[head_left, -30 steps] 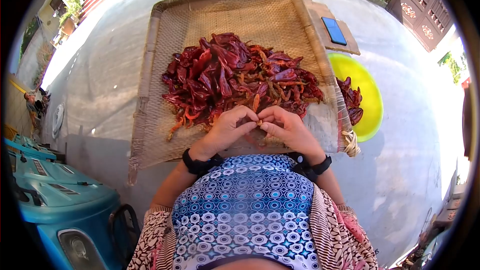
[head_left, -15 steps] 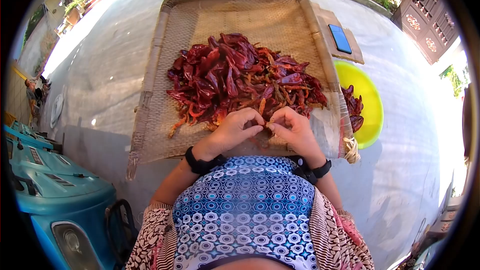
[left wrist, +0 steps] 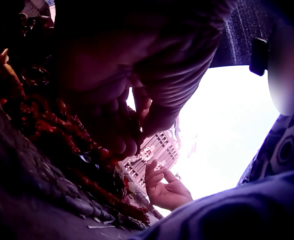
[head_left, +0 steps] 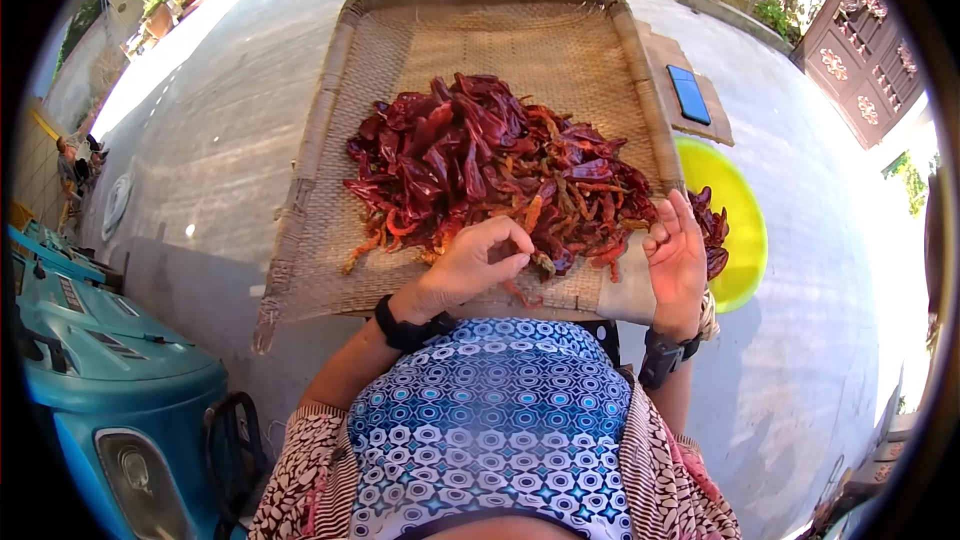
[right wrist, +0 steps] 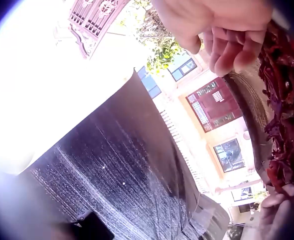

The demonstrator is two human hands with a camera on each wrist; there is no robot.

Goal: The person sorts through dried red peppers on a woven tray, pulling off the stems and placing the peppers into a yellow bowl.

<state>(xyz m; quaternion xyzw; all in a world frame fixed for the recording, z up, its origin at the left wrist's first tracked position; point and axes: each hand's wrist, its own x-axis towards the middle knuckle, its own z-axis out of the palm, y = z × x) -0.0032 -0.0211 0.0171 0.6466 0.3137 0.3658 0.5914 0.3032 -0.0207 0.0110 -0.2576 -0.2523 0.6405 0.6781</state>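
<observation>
A large heap of dark red dried chili peppers point(head_left: 450, 145) lies on a woven bamboo tray point(head_left: 480, 25). Over the heap's near edge, my left hand point(head_left: 465, 265) has thumb and forefinger curled together, pinching a small dried chili pepper point(head_left: 543, 262) whose pale stem end pokes out beyond the fingertips. The left wrist view shows those fingers in deep shadow. My right hand point(head_left: 676, 265) is raised above the tray's right near corner, palm turned up, fingers loosely bent and nothing in them. In the right wrist view its fingers point(right wrist: 229, 57) hang apart from the peppers.
A yellow-green basin point(head_left: 745, 240) with some red peppers point(head_left: 712, 225) stands right of the tray. Behind it, a phone point(head_left: 688, 95) lies on cardboard point(head_left: 712, 105). A teal vehicle point(head_left: 110, 370) is at the left, and a brown gate point(head_left: 865, 55) at the far right.
My right hand has left the left hand's fingertips and swung right toward the basin, its fingers loosening. The left hand has stayed nearly in place over the heap's near edge.
</observation>
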